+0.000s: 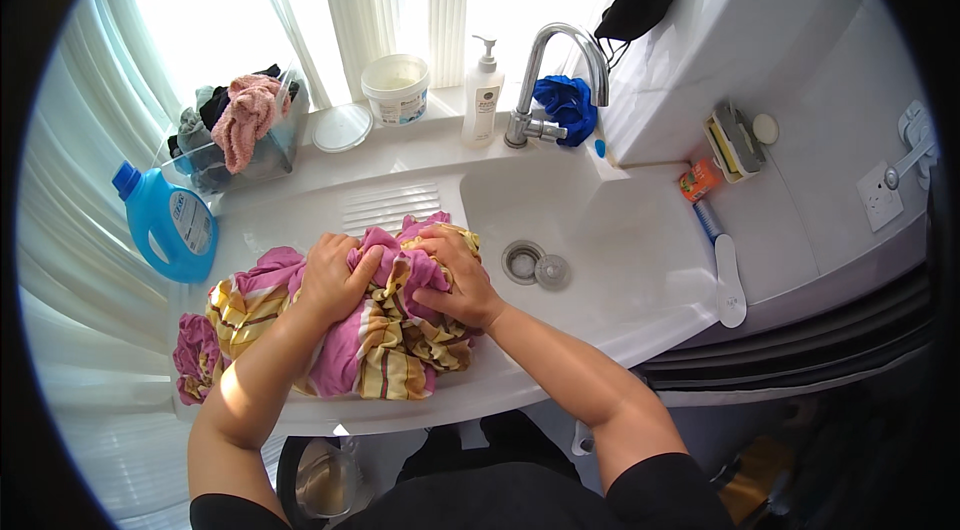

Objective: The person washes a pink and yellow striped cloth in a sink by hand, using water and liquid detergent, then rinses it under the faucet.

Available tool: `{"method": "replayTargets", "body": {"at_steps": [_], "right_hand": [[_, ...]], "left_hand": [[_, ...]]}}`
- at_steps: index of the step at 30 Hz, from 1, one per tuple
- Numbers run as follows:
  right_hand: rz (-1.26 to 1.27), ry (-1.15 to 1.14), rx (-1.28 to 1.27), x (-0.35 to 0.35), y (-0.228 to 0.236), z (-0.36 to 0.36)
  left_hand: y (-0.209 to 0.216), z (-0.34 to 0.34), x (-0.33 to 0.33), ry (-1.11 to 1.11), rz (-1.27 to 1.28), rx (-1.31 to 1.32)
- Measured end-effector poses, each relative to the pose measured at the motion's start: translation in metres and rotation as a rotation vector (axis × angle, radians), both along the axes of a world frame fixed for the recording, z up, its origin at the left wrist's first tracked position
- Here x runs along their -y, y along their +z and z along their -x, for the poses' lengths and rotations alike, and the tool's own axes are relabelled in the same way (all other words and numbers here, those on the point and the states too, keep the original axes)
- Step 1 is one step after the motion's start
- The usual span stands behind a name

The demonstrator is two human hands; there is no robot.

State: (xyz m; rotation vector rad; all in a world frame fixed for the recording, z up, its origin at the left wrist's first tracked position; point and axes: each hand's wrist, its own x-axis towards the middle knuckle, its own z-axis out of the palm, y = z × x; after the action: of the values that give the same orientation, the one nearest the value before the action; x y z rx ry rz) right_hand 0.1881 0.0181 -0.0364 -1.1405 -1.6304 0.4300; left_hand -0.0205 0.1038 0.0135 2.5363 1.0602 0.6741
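Note:
A bunched cloth point(345, 355), pink with yellow and brown stripes, is heaped on the ribbed washboard part of the white sink. My left hand point(335, 278) presses into the top of the heap, its fingers closed round a fold. Beside it, my right hand point(458, 280) grips the cloth's right side, thumb toward the left hand. A pink fold bulges between the two hands. Some fingertips are buried in the fabric. One end of the cloth trails to the left edge of the sink.
To the right is the basin point(620, 240) with its drain point(523, 262) and a chrome faucet point(540, 80). A blue detergent bottle point(175, 230), a bin of clothes point(240, 125), a white tub point(396, 90) and a pump bottle point(484, 95) stand around the back. A brush point(728, 280) lies at right.

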Motion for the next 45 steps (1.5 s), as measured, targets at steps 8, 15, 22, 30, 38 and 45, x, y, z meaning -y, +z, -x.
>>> {"method": "replayTargets", "body": {"at_steps": [8,15,22,30,38,45], "right_hand": [[0.382,-0.849,-0.245,-0.037,0.0,-0.205],[0.335,-0.584,-0.041,-0.102,-0.006,-0.251],[0.228,-0.566,-0.361,-0.103,-0.044,-0.284],[1.155,-0.158,-1.354,-0.006,-0.075,-0.208],[1.0,-0.128,-1.732,-0.02,-0.069,-0.191],[0.944,-0.45,-1.626,-0.025,-0.101,-0.192]], "left_hand": [[0.08,-0.057,0.058,0.026,-0.217,0.244],[0.037,-0.218,0.124,-0.011,0.487,0.735],[-0.038,-0.272,0.107,0.322,0.97,0.842],[-0.096,-0.284,0.085,0.723,1.318,0.986],[-0.106,-0.329,0.079,0.791,1.385,1.437],[-0.13,-0.341,0.062,0.704,1.529,1.34]]}}
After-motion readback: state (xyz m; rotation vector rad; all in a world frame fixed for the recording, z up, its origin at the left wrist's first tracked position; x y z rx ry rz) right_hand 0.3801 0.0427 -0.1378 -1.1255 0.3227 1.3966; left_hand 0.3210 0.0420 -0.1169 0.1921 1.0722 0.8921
